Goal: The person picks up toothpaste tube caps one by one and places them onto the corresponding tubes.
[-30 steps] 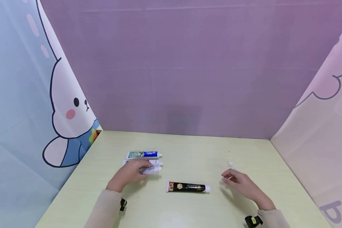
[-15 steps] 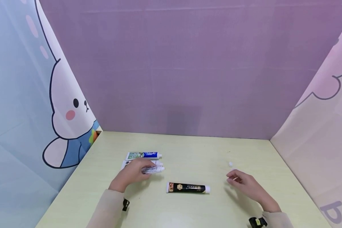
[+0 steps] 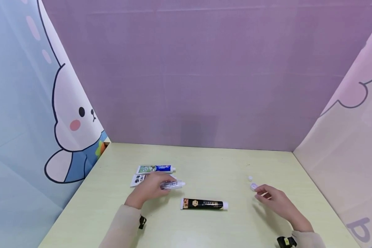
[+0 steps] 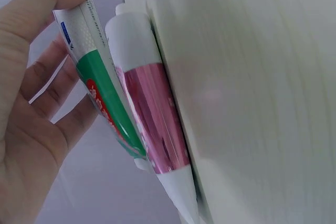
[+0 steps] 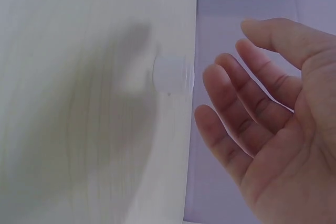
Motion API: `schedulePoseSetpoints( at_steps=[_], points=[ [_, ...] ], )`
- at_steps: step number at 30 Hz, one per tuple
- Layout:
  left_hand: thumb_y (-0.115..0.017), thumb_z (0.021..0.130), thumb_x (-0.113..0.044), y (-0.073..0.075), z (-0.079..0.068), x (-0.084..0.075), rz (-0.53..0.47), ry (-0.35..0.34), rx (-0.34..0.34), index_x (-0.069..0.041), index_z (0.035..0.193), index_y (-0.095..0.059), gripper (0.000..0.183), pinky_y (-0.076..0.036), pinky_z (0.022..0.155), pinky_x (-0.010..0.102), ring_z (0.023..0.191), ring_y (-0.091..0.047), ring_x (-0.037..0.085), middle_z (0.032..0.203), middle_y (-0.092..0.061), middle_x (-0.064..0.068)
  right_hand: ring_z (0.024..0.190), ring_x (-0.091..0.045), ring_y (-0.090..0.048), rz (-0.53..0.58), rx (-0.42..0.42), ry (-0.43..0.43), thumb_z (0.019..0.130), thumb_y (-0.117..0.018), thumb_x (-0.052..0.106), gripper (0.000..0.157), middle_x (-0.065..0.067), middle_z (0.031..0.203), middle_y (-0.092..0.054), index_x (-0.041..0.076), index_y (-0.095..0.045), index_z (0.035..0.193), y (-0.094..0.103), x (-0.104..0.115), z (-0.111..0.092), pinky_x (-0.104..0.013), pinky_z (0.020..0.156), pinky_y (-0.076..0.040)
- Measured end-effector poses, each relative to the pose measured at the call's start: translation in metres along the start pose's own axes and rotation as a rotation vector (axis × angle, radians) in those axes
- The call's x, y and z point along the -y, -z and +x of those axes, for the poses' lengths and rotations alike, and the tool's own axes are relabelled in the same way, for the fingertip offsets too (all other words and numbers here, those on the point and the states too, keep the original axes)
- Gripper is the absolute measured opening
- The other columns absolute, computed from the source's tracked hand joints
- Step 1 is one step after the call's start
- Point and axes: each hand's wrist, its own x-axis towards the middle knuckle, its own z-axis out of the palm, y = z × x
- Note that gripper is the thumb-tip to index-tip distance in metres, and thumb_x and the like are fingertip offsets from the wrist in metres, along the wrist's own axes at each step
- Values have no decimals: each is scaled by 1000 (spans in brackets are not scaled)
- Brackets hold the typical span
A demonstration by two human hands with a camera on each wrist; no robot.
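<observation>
My left hand pinches a white toothpaste tube, its narrow nozzle end toward the right. In the left wrist view this tube shows a green band with red lettering, thumb on one side and fingers behind. Beside it lies a white tube with a shiny pink band. In the head view a white tube with black characters is partly covered by the hand. My right hand hovers, fingers loosely bent, holding nothing. Near its fingertips sits a round white cap, also in the right wrist view.
A blue and green toothpaste tube lies behind the left hand. Between the hands, closer to the front, is a black tube with a white cap. A smaller white cap sits behind the round one. A purple curtain backs the table.
My left hand has slid to the right with the held tube, uncovering more of the white tube behind. My right hand has moved right, exposing the round cap.
</observation>
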Motion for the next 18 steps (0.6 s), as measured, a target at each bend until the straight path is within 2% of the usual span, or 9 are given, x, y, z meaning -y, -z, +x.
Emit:
schedulePoseSetpoints(
  at_steps=[8, 18],
  points=[
    [-80, 83, -19, -8, 13, -13, -19, -5, 44, -21, 119, -74, 36, -51, 93, 37, 110, -60, 18, 115, -69, -7, 85, -18, -64, -19, -17, -44, 94, -71, 18, 23, -6, 104, -69, 3, -68, 111, 1, -8, -1, -30, 73, -53],
    [-78, 83, -19, -17, 24, -26, -49, -24, 64, -20, 122, -73, 39, -51, 79, 20, 90, -56, 5, 107, -66, -7, 89, -23, -64, 6, 20, -88, 87, -78, 16, 31, -11, 109, -67, 2, -67, 113, -3, -15, 1, -32, 70, -53]
  ],
)
